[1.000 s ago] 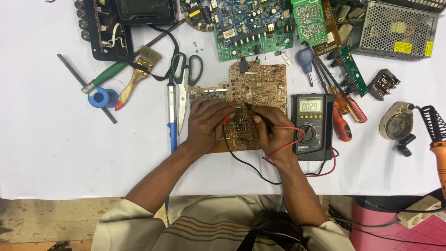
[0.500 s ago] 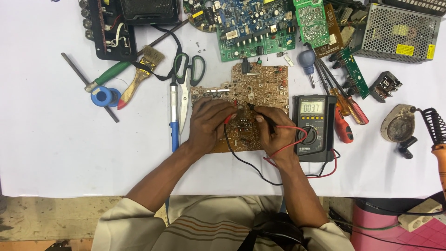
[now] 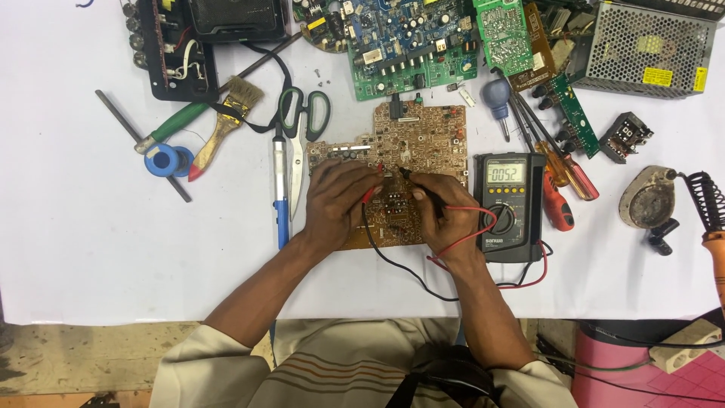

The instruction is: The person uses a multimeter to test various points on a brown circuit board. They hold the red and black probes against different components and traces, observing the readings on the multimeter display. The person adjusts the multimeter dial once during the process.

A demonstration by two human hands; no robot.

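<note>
1. Brown circuit board [image 3: 423,143] at centre of the frame, lying flat on the white table [image 3: 75,249], copper side up.
2. Left hand [image 3: 336,200] resting on the board's lower left part, fingers closed around a red probe [image 3: 371,193], tip down on the board.
3. Right hand [image 3: 445,215] on the board's lower right part, fingers pinched on a black probe [image 3: 414,178], tip touching the board just beside the red one.
4. Multimeter [image 3: 510,204] just right of the board, display lit; red and black leads [image 3: 468,242] looping from it under the right wrist.
5. Scissors [image 3: 302,121] and a blue-handled tool [image 3: 281,196] left of the board.
6. Screwdrivers [image 3: 559,170] right of the meter; green circuit board [image 3: 411,45] at upper centre.
</note>
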